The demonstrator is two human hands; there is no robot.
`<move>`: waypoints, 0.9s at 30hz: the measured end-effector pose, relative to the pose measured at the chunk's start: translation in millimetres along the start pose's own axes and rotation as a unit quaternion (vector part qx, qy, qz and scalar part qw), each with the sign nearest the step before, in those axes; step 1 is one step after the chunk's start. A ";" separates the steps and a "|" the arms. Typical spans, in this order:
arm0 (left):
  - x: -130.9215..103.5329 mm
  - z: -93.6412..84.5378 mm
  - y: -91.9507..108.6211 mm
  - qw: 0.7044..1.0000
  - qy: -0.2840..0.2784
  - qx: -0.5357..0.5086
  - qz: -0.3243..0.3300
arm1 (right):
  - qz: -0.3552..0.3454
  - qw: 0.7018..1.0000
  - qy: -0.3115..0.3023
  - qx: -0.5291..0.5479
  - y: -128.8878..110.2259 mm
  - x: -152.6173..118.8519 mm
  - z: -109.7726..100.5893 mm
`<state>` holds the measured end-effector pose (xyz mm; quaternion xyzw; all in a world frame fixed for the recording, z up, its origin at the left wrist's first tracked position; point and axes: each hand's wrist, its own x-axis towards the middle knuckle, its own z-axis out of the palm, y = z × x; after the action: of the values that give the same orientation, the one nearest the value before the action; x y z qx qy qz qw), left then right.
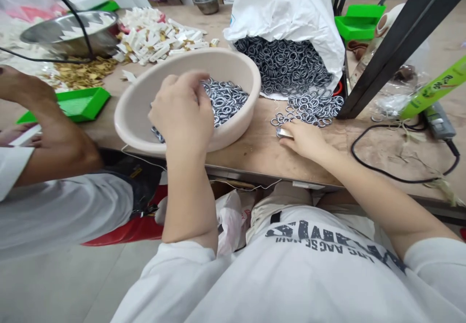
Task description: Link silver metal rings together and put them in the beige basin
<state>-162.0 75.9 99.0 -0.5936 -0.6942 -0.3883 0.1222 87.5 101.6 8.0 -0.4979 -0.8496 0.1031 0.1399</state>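
Observation:
My left hand (184,107) is raised over a pale pink plastic basin (133,124), its fingers curled together. What lies in them, if anything, is hidden from this side. Grey metal-looking rings (227,102) fill part of the basin. On the table, my right hand (302,138) is closed around a small shiny metal piece (284,133), whose exact kind does not show. Just beyond it lies a loose pile of rings (313,108), spilling from a white plastic sack (284,10) that lies on its side with many more rings inside.
A dark metal post (396,46) rises right of the pile, with a black cable (393,180) nearby. At left, a co-worker's arm (58,134) reaches by a green tray (87,105). White pieces (156,39) and a steel bowl (69,39) stand behind.

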 end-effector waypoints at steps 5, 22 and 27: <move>9.7 4.5 -15.8 0.995 -0.103 0.000 0.006 | 0.003 1.000 0.006 -0.012 5.9 12.3 5.7; -134.5 49.5 96.7 0.667 -0.341 -0.624 -0.221 | 0.048 0.875 0.166 0.453 -28.3 -89.3 -23.8; -137.3 44.6 101.2 0.583 -0.362 -0.674 -0.273 | 0.061 0.870 0.139 0.470 -19.4 -84.4 -25.2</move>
<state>-19.5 5.6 22.5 -0.3791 -0.3492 -0.5133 -0.6862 119.4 19.4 26.4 -0.4330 -0.6407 0.4286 0.4672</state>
